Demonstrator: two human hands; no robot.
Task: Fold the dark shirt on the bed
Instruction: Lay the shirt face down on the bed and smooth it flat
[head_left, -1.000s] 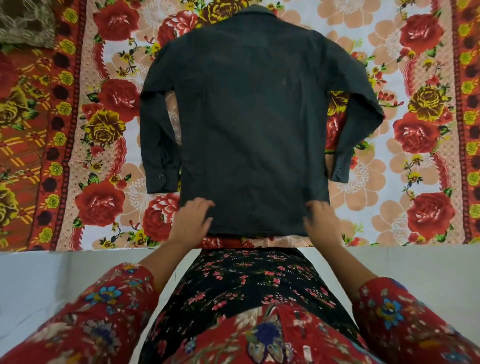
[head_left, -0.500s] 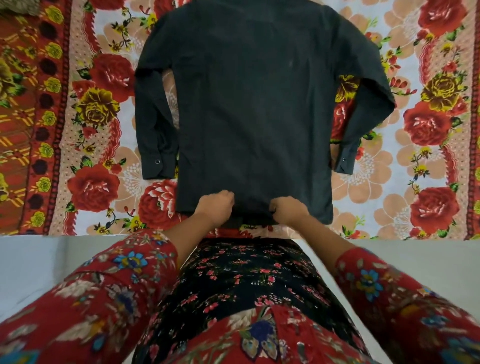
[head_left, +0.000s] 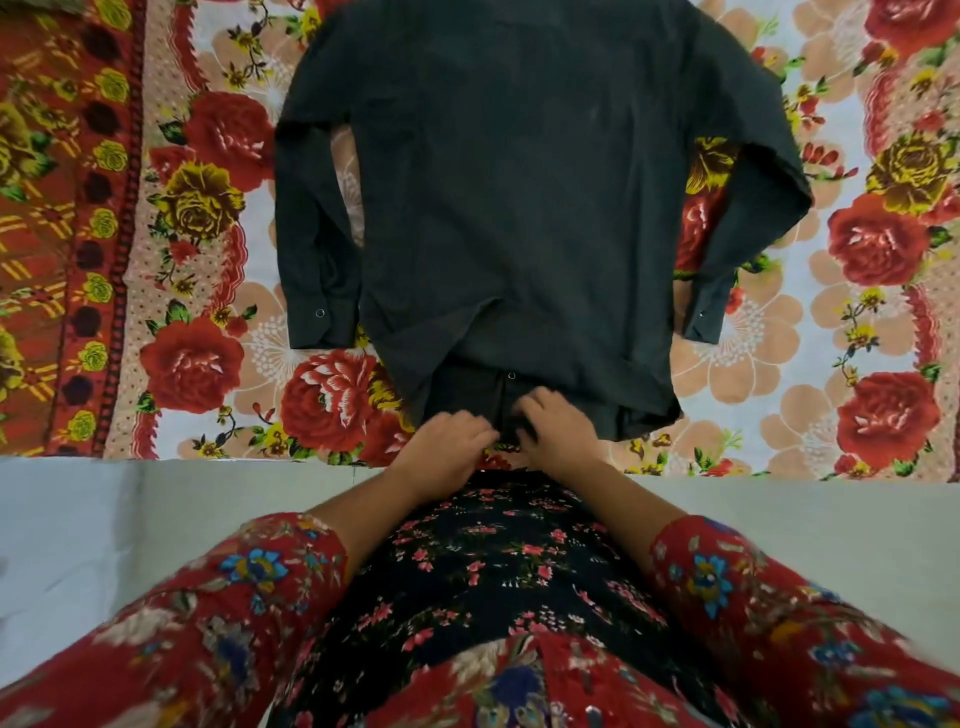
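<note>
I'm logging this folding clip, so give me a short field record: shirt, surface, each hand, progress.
shirt: dark shirt lying flat, back up, sleeves alongside its body
surface: floral bedsheet
left hand: left hand grips the near hem at its middle
right hand: right hand grips the hem close beside it
progress: body not yet folded

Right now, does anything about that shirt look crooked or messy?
Yes. The shirt is bunched up at its hem by the left hand and right hand, baring a snap; one sleeve kinks outward.
</note>
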